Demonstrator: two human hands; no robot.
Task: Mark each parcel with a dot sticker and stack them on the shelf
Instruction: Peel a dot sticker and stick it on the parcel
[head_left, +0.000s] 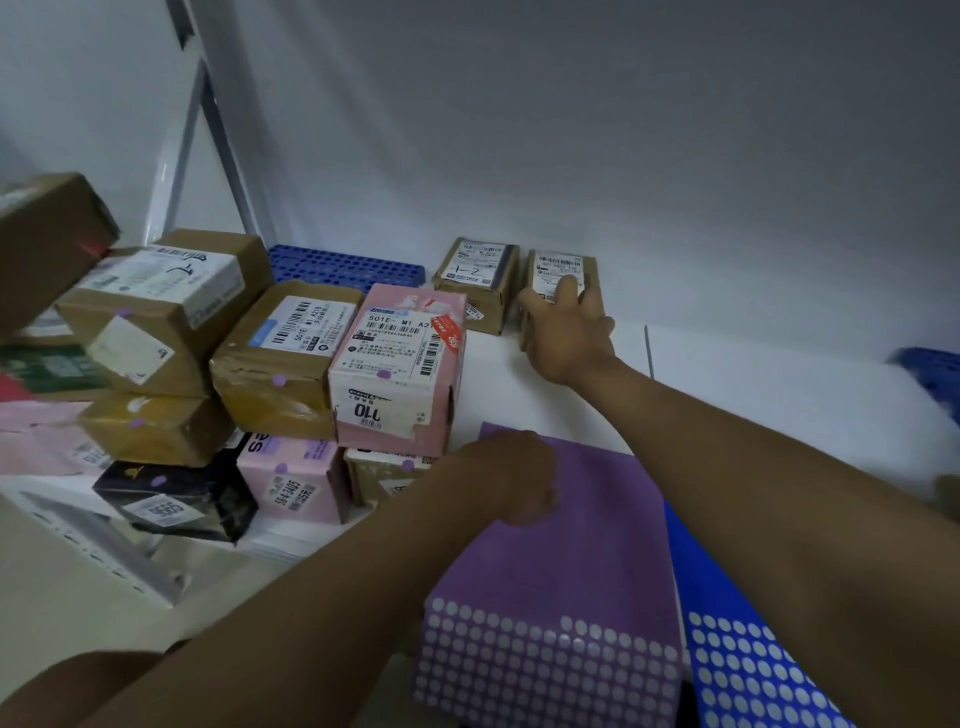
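Observation:
My right hand (569, 332) reaches far across the white surface and grips a small brown parcel (558, 262) with a white label, thumb on its left side and fingers over its top. A second small brown parcel (478, 275) stands just left of it. My left hand (511, 478) lies with curled fingers on the far left corner of a purple dot sticker sheet (561, 561); its fingertips are hidden. Parcels stacked at left carry purple dots, among them a pink box (400, 364) and a brown box (280, 358).
A blue dot sticker sheet (727, 649) lies partly under the purple one at the right. A blue perforated crate (343, 265) sits behind the stack. A white shelf post (182, 130) rises at the left. The white surface (779, 374) spreads to the right.

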